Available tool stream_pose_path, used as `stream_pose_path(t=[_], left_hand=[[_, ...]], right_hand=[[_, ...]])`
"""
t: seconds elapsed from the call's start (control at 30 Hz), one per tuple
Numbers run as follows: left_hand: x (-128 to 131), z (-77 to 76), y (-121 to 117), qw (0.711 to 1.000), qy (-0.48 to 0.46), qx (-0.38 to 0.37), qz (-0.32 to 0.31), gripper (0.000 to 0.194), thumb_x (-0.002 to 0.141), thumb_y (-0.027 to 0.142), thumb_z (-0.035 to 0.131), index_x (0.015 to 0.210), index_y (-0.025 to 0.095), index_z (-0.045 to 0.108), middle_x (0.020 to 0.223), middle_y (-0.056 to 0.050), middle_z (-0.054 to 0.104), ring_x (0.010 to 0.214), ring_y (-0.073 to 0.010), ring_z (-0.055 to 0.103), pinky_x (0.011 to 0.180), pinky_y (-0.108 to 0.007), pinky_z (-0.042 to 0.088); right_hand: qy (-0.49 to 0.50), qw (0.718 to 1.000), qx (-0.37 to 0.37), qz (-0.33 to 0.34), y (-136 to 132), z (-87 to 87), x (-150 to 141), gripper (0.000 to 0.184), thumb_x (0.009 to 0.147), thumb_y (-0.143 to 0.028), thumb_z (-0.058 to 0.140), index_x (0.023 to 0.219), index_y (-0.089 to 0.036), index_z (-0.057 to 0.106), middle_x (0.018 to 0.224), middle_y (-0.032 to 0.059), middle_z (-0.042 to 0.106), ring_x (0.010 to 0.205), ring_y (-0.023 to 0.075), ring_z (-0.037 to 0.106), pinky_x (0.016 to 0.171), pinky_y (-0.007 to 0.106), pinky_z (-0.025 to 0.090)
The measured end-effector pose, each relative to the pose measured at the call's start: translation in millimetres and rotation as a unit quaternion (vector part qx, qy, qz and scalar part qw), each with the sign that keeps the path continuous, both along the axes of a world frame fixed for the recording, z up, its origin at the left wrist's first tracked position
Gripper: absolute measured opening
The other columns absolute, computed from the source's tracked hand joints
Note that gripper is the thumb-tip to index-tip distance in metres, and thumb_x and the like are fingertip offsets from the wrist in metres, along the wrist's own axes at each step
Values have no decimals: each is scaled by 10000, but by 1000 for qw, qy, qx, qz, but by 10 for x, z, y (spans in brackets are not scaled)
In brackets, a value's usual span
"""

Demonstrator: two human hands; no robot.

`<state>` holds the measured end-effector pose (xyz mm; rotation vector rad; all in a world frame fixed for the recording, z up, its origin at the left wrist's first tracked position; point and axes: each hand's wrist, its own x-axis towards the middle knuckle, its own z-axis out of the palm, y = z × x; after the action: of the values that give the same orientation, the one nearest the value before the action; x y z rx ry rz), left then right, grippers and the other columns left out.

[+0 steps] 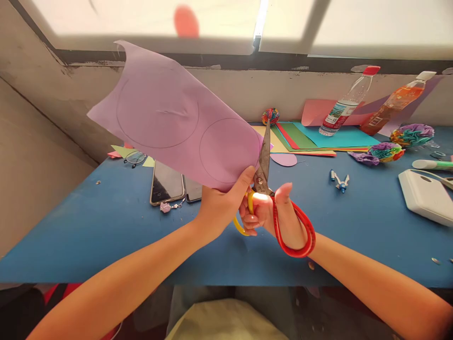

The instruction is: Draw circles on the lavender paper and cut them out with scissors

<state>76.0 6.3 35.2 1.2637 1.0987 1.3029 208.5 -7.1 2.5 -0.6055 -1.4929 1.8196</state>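
Observation:
My left hand [221,203] pinches the lower edge of a lilac paper sheet [170,115] and holds it up above the blue table [106,226]. Two pencilled circles are drawn on the sheet. My right hand [274,215] grips scissors [264,163] by their red and yellow handles. The blades point upward and sit against the sheet's right edge, beside the smaller circle. A cut lilac piece [283,159] lies on the table behind the scissors.
Two phones [166,183] and glasses [134,158] lie at the left. Coloured paper sheets [318,137], two bottles [348,104], paper pom-pom flowers [412,134], a small metal tool [339,180], a white case [424,196] and a marker [432,165] sit at the right.

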Motion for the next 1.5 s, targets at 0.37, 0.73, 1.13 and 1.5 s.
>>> stream_pose_path(t=[0.37,0.73,1.13,1.5], left_hand=[[12,6,-13,1000,-19,-6,-23,332,765,467,680,590,197,599,433,25,529,372,-119,532,387,-247,485],[17,-12,-8,999,-32,-26,-36,336,747,490,693,634,182,620,448,28,530,353,-111,516,377,-249,493],[2,2,-14,998,-27,-42,-43,316,749,495,693,670,194,637,449,37,526,350,-106,513,397,-244,502],[-1,13,4,999,-18,-18,-33,302,732,469,715,650,187,646,460,17,554,383,-127,546,426,-259,518]], right_hand=[[5,1000,-4,-11,15,3,-3,793,731,-862,12,765,-197,442,649,-21,286,542,119,274,520,291,298],[-6,1000,2,-29,5,-3,5,837,718,-854,-49,781,-194,462,649,-18,293,549,129,299,551,315,330],[2,1000,0,-29,-1,8,-9,851,718,-856,-40,767,-189,485,648,-11,299,554,131,297,512,307,347],[18,1000,-3,-23,-2,15,-5,859,717,-852,-56,758,-184,483,642,-17,301,534,125,315,536,314,345]])
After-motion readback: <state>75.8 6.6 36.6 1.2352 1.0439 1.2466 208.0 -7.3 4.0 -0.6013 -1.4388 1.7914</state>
